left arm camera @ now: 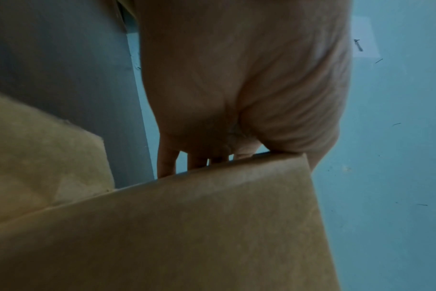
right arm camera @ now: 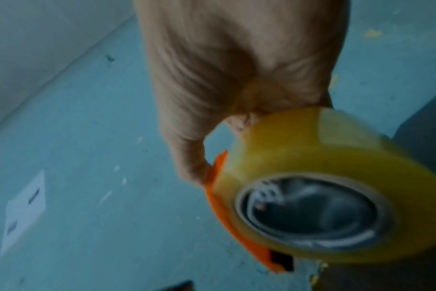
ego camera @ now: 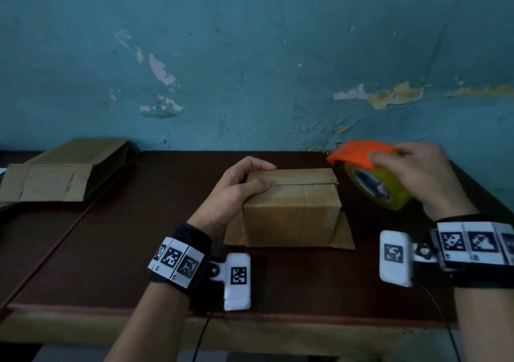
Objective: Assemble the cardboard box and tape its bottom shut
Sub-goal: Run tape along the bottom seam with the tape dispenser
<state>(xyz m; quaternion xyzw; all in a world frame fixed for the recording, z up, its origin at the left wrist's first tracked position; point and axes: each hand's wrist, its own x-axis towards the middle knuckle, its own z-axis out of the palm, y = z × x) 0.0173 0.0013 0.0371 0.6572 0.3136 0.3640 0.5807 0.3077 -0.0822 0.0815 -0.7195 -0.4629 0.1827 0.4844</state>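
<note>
A small brown cardboard box (ego camera: 292, 208) stands on the dark table (ego camera: 111, 250), its two upper flaps folded shut with a seam between them. My left hand (ego camera: 239, 186) grips the box's left top edge, thumb on the near flap and fingers over the far flap; in the left wrist view the left hand (left arm camera: 236, 98) lies over the box (left arm camera: 187, 226). My right hand (ego camera: 417, 172) holds a yellowish tape roll (ego camera: 378, 186) with an orange cutter (ego camera: 358, 154) in the air just right of the box. The right wrist view shows the right hand (right arm camera: 236, 69), the roll (right arm camera: 324, 177) and the cutter (right arm camera: 224, 216).
Flattened cardboard boxes (ego camera: 55, 178) lie at the table's far left. A peeling blue wall (ego camera: 250, 55) rises directly behind the table. The box's lower flaps (ego camera: 345, 236) spread out on the tabletop around its base.
</note>
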